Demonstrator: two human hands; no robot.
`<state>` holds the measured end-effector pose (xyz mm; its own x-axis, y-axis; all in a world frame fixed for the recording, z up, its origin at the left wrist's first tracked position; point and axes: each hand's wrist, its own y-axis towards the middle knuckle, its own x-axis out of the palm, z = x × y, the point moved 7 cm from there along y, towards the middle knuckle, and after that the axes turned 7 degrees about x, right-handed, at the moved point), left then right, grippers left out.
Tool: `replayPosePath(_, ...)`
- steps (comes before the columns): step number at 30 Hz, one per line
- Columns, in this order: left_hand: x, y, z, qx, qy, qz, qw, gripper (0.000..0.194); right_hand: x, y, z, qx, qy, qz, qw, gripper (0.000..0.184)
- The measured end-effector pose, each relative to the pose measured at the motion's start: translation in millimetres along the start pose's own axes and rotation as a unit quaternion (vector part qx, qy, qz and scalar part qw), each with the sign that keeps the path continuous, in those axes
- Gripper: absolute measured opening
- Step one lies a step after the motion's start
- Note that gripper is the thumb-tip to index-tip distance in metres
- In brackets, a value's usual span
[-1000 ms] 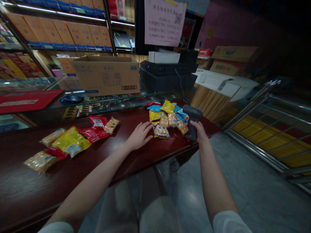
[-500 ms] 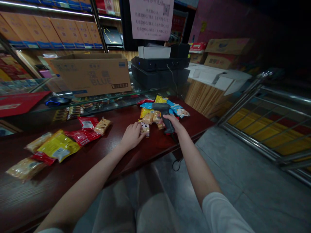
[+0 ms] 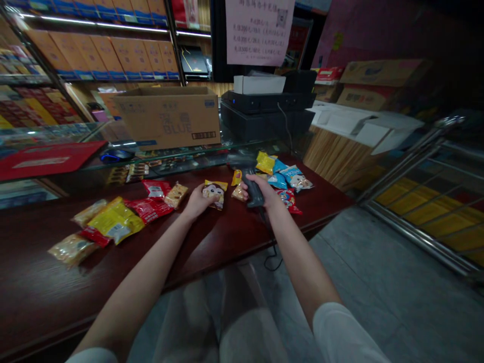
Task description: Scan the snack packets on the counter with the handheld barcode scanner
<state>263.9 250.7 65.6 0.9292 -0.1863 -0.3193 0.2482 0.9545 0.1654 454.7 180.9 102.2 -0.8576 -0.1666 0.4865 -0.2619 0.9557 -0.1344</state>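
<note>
Packet [image 3: 215,190], brown and yellow, had come away from the pile [image 3: 279,180]: a moment earlier it lay at the pile's near edge under the left hand [image 3: 198,201], and now that hand pinched its left side, close over the table [image 3: 204,242]. The right hand [image 3: 266,190] was closed round the scanner [image 3: 253,190], whose head had come to the pile's left edge. That seemed to leave this one packet singled out, between the hands and near the scanner. Left of the pinching hand lay a biscuit [image 3: 176,194], then several bags [image 3: 117,219]; the pile sat beyond and right of the scanner grip. Past both hands, a counter [image 3: 189,153] bore a box [image 3: 170,121] and a mouse [image 3: 117,156], with shelves [image 3: 94,23] behind; well right stood a rail [image 3: 412,234].
</note>
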Motion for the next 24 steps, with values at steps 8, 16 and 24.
replayPosePath(8,-21.9,2.2,-7.9,-0.076,-0.356,0.018,0.931,0.029,3.4,28.4,22.1,0.040,0.043,-0.075,0.995,0.024)
replayPosePath(16,-9.9,-9.2,-0.6,-0.135,-0.529,-0.011,0.838,0.047,3.8,18.2,27.7,0.050,0.014,-0.107,0.993,0.025)
replayPosePath(24,-3.2,-9.5,5.0,-0.144,-0.598,-0.027,0.788,0.040,16.9,11.2,36.9,0.074,-0.032,-0.137,0.987,0.030)
